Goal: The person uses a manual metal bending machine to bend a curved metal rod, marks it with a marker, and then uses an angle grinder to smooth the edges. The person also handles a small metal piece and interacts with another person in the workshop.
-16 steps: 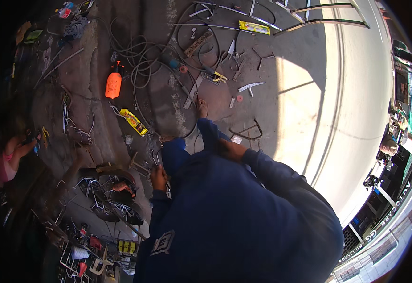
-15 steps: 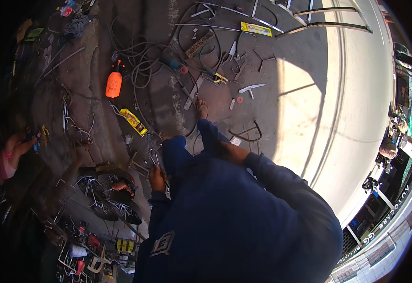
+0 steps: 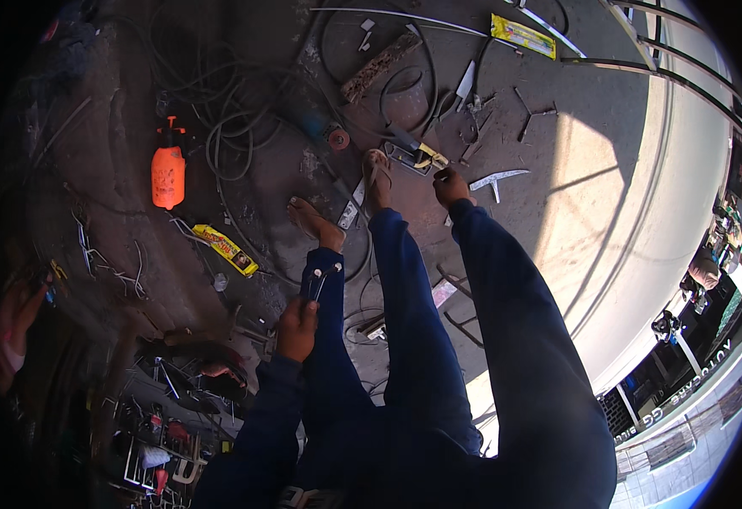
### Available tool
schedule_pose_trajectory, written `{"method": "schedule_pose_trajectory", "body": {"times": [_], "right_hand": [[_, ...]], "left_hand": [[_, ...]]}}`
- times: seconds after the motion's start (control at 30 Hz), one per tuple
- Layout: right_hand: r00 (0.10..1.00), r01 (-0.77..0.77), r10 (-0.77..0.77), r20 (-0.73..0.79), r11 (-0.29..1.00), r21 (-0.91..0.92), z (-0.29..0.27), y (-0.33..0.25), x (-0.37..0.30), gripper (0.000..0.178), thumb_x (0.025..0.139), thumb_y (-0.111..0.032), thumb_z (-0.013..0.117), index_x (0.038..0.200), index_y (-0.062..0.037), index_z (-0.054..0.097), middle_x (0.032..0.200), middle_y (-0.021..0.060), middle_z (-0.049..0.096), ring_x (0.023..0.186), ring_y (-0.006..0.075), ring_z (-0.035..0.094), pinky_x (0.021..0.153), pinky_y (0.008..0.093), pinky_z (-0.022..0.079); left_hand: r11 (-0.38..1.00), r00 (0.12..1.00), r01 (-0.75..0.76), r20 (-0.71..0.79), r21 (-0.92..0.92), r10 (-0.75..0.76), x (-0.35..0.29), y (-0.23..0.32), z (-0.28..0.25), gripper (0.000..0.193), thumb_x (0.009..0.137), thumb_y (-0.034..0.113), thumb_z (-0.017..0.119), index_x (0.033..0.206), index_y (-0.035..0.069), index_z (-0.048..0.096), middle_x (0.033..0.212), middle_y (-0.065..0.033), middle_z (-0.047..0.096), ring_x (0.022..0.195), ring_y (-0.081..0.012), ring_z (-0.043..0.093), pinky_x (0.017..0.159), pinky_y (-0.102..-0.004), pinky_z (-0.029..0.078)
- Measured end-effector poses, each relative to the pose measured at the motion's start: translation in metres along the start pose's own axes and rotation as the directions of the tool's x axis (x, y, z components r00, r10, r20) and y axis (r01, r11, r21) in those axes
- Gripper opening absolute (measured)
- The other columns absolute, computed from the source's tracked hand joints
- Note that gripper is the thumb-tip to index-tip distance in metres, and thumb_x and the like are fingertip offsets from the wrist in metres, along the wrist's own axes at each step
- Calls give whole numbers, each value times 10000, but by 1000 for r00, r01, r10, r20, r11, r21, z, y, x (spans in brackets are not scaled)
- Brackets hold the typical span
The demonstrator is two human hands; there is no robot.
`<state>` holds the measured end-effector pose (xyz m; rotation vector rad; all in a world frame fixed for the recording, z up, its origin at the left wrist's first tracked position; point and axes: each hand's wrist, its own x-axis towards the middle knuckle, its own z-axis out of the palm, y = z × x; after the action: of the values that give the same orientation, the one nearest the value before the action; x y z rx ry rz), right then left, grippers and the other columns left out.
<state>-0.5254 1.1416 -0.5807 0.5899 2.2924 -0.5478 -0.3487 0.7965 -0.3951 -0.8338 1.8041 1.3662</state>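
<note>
My left hand (image 3: 296, 329) is closed around two thin metal rods (image 3: 316, 287) with pale, shiny tips, which point away from me above my left shin. My right hand (image 3: 453, 188) reaches out to the ground with its fingers curled; whatever they pinch is too small to make out. Just beyond its fingertips lies a yellow-jawed welding electrode holder (image 3: 432, 157) on a cable. To the right of that hand rests a pale, curved metal piece with a stem (image 3: 498, 178).
An angle grinder (image 3: 328, 131) and coiled cables (image 3: 252, 131) lie ahead. An orange pump sprayer (image 3: 168, 176) stands at left near a yellow packet (image 3: 225, 249). Another yellow packet (image 3: 523, 36) and a metal frame (image 3: 655, 69) are at far right. Another person's arm (image 3: 19, 318) shows at far left.
My right hand has moved from beside my knee forward to the ground by the electrode holder. The left hand has turned, raising the rods into plainer view. My view has shifted, showing my legs.
</note>
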Motion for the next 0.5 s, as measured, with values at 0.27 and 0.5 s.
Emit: {"method": "schedule_pose_trajectory", "body": {"times": [0.27,0.5], "right_hand": [[950,273,-309,-34,882,-384,163,-29,189,467,877,-251,518,1311,-106,427,1242,177,513,1146,369,513,975,487,388],[854,400,-512,-96,762,-509,111,91,198,307,899,-246,543,1175,-122,490,1081,137,545,1038,316,548,851,483,385]], "left_hand": [[953,982,-158,-58,257,178,220,18,33,240,947,245,525,873,17,522,676,-96,599,537,-227,572,538,-356,422],[939,995,35,103,-343,0,333,40,41,193,947,237,545,906,49,557,701,-18,563,489,-52,464,437,-216,359]]}}
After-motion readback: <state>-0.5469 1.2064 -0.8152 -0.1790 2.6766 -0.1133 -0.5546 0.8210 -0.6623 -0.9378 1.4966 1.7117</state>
